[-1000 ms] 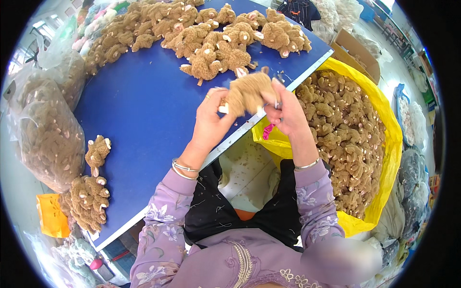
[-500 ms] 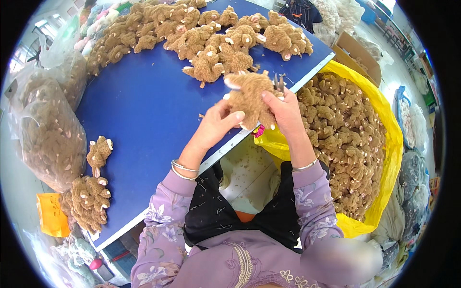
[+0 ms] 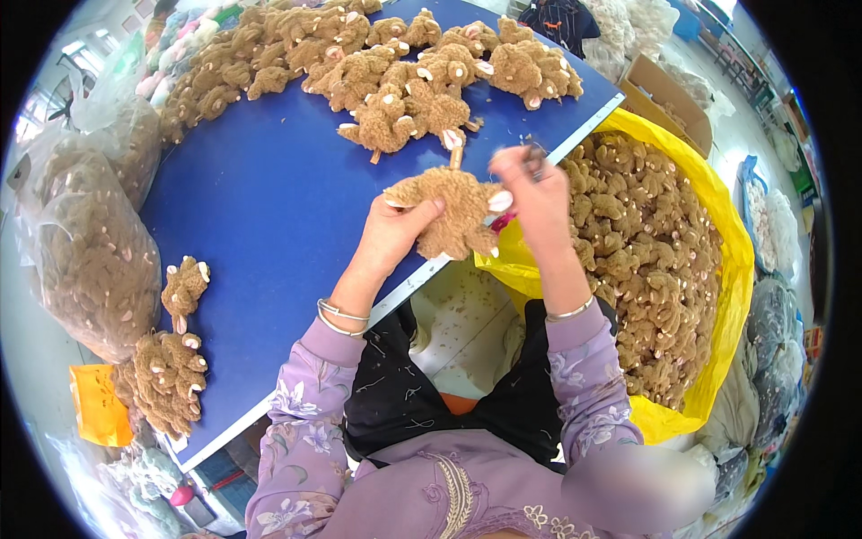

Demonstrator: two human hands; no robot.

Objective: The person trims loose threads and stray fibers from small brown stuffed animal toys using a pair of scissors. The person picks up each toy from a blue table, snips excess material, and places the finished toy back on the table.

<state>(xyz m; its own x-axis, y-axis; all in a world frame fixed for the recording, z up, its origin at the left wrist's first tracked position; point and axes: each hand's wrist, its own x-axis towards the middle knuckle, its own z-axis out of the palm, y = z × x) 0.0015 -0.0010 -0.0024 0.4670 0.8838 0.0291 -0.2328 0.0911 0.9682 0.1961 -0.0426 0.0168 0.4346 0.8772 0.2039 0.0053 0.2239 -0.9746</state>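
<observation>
My left hand (image 3: 391, 235) pinches a brown fluffy plush piece (image 3: 456, 214) with its thumb on top, just over the table's near edge. The piece has pale ears or feet at its corners and a narrow tab standing up at its far side. To the right of it, apart from the plush, my right hand (image 3: 536, 193) is closed and partly smeared by motion. In its fingers is a small dark pair of thread snips (image 3: 533, 163). Beyond the hands, more brown plush pieces (image 3: 386, 121) lie in a heap on the blue table (image 3: 260, 207).
A yellow sack (image 3: 736, 296) full of brown plush pieces stands at the right, against the table edge. Clear plastic bags (image 3: 85, 242) of plush stand at the left. A small plush pile (image 3: 166, 377) and an orange sheet (image 3: 101, 404) lie nearby. A cardboard box (image 3: 664, 103) sits behind the sack.
The plush piece has been turned and its tab now points away from me. My right hand has let go of it and lifted slightly away, keeping the snips.
</observation>
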